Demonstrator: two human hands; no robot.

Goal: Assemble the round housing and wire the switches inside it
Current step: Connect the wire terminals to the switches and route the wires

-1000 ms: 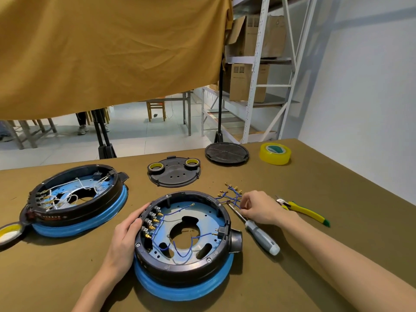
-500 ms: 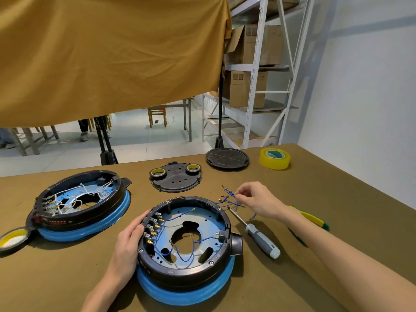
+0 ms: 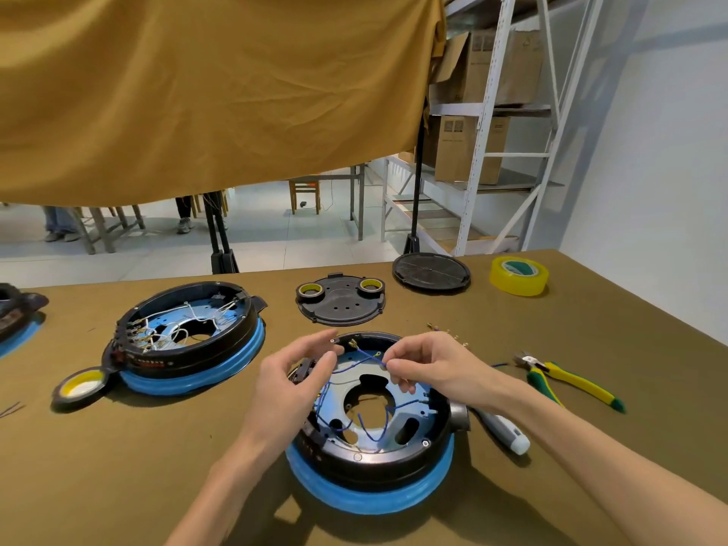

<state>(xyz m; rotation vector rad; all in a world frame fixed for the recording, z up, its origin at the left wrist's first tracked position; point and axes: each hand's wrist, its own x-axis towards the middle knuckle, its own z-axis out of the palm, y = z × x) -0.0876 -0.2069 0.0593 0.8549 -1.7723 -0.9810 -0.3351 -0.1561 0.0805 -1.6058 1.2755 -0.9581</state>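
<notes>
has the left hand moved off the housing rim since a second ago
Yes. The left hand has lifted off the near housing rim, rising over its interior toward the blue wire.

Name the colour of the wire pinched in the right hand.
Blue wire, with brass terminals, in the right hand; head view.

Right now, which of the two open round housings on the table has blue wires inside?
The near housing, under both hands. The right hand pinches one blue wire. The far-left housing holds white wires.
</notes>
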